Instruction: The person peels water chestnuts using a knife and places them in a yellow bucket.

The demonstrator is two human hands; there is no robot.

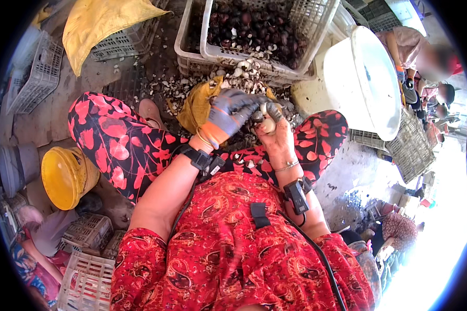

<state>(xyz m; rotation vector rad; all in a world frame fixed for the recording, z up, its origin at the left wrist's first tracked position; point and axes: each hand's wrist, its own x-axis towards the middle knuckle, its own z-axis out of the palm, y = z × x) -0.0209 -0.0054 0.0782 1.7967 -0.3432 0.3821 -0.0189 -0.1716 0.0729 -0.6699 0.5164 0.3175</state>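
Note:
My left hand [227, 115], in a grey and orange glove, reaches across toward my right hand with its fingers curled together. Whatever those fingers grip is hidden. My right hand [278, 139] is bare at the palm, with dark coverings on some fingertips. It is closed around a pale, round peeled water chestnut [268, 125], and another whitish piece shows by the thumb. Both hands meet above my lap, fingertips nearly touching. Below and beyond them lie a crumpled yellow cloth or sack [196, 106] and scattered pale peelings [242, 72].
Ahead, a plastic crate [205, 36] holds dark reddish-brown water chestnuts [257, 26]. A large white tub [342, 83] stands to the right, a yellow bucket [61, 179] to the left. Crates [88, 282] sit lower left. Other people work at both sides.

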